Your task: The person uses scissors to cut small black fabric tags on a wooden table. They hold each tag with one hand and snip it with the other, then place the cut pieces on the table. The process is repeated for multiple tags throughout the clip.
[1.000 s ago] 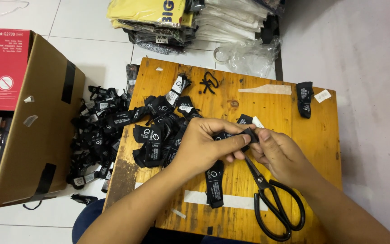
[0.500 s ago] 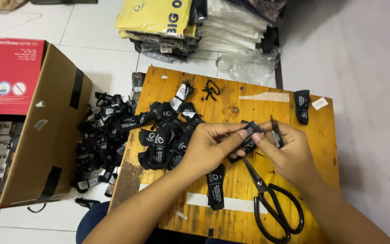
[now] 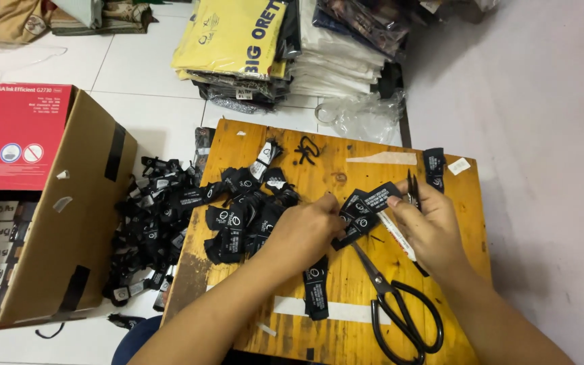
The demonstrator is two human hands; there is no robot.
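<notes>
Between both hands, the left hand (image 3: 309,230) and right hand (image 3: 427,223) now pinch black rectangular fabric labels (image 3: 366,206), lifted off the wooden board (image 3: 346,284).

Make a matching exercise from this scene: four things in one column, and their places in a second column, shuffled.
Things:
1. scissors
2. cardboard box
3. folded shirts
4. black tags

Places:
A. stacked on the floor beyond the wooden board
B. held between the left hand and right hand
C. lying on the board near the right forearm
D. standing on the floor to the left of the board

Pairs: 1-C, 2-D, 3-A, 4-B
</notes>
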